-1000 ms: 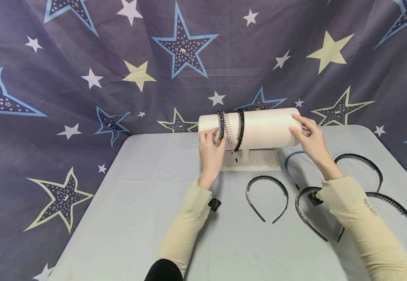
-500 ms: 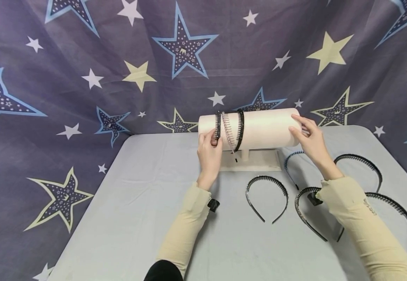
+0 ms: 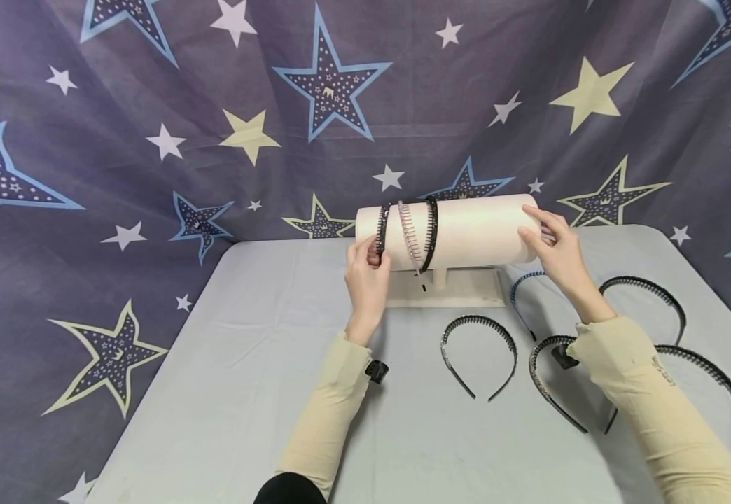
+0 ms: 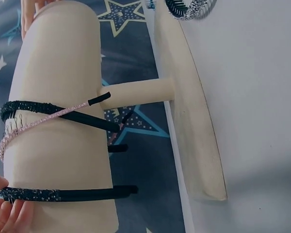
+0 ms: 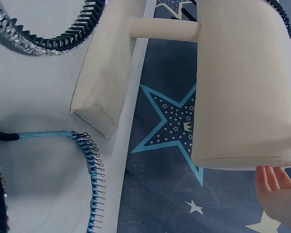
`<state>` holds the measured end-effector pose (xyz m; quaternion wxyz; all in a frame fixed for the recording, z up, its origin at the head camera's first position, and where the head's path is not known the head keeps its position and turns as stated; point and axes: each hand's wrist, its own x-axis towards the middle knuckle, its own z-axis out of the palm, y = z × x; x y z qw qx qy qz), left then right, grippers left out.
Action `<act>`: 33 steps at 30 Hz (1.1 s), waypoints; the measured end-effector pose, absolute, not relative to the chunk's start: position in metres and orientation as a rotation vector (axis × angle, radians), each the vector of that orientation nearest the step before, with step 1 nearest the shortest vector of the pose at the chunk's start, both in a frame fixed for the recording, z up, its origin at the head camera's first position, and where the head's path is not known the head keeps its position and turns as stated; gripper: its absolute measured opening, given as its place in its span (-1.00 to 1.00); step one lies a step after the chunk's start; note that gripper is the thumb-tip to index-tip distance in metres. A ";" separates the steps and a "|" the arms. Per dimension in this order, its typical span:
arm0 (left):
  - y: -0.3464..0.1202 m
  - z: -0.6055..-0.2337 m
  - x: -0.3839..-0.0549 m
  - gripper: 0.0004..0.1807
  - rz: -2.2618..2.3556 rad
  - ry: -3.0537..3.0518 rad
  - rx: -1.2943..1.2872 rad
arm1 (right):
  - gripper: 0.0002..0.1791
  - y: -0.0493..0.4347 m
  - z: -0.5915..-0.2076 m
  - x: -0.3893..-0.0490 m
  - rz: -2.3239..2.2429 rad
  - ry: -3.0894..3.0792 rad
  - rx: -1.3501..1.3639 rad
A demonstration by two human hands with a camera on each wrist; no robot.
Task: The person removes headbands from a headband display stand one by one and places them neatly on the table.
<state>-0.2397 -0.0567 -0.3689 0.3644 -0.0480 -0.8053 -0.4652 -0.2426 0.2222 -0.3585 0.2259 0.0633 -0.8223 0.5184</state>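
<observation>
A cream cylindrical headband stand [image 3: 482,227] stands at the back of the table on a flat base [image 3: 466,288]. Near its left end my left hand [image 3: 367,283] pinches a black glittery headband [image 4: 77,195], which sits around the roll. To the right of it on the roll are a thin pink headband [image 3: 409,234], slanted, and a second black headband [image 3: 431,238]. In the left wrist view these two cross each other at the front. My right hand [image 3: 564,255] holds the roll's right end, thumb at the front and fingers at the end face.
On the grey tabletop [image 3: 265,392] lies a black headband [image 3: 479,320] in front of the base. Several more lie at the right, among them a blue one [image 5: 93,170], partly under my right arm. A star-patterned curtain [image 3: 334,161] hangs behind the table.
My left hand has slid the leftmost black headband leftward along the roll, away from the pink one. The right hand has stayed at the right end.
</observation>
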 end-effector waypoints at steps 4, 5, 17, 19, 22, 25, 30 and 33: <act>-0.060 -0.370 -0.239 -0.68 -1.220 -2.056 -0.124 | -0.52 0.222 -0.358 -0.242 1.432 -2.277 0.170; -0.060 -0.370 -0.239 -0.67 -1.225 -2.052 -0.120 | -0.52 0.222 -0.357 -0.241 1.434 -2.279 0.169; -0.070 -0.372 -0.240 -0.69 -1.205 -2.011 -0.086 | -0.55 0.206 -0.334 -0.222 1.452 -2.282 0.165; -0.071 -0.371 -0.240 -0.69 -1.206 -2.006 -0.074 | -0.54 0.206 -0.334 -0.221 1.452 -2.281 0.171; -0.073 -0.371 -0.239 -0.70 -1.223 -2.001 -0.057 | -0.54 0.206 -0.334 -0.221 1.453 -2.281 0.173; -0.075 -0.371 -0.239 -0.70 -1.228 -2.005 -0.042 | -0.54 0.209 -0.337 -0.223 1.455 -2.286 0.170; -0.079 -0.371 -0.238 -0.72 -1.234 -2.011 -0.038 | -0.52 0.219 -0.352 -0.237 1.448 -2.287 0.166; -0.081 -0.370 -0.238 -0.72 -1.235 -2.004 -0.047 | -0.52 0.222 -0.357 -0.242 1.439 -2.285 0.168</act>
